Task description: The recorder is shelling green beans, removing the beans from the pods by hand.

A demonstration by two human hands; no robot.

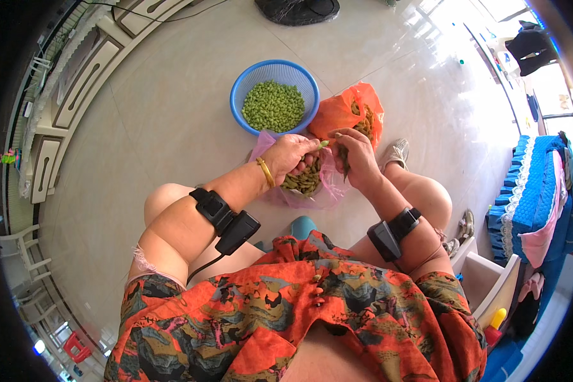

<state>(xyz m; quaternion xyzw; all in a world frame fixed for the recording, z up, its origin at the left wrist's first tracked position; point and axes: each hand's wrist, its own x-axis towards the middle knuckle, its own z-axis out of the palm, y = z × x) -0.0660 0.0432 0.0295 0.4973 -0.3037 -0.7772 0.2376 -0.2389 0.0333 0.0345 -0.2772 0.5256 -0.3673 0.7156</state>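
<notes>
My left hand, with a gold bracelet at the wrist, pinches a small green bean pod between thumb and fingertips. Close by on the right, my right hand has its fingers curled around a darker pod. Under both hands lies an open pink plastic bag with brownish-green pods inside. Beyond my left hand stands a blue plastic colander holding many shelled green beans. An orange plastic bag with more pods touches the colander's right side.
My knees are on both sides of the pink bag, above a tiled floor. A black object lies at the far edge. Drawer cabinets line the left, and a bed with a blue cover is at the right, near an open drawer.
</notes>
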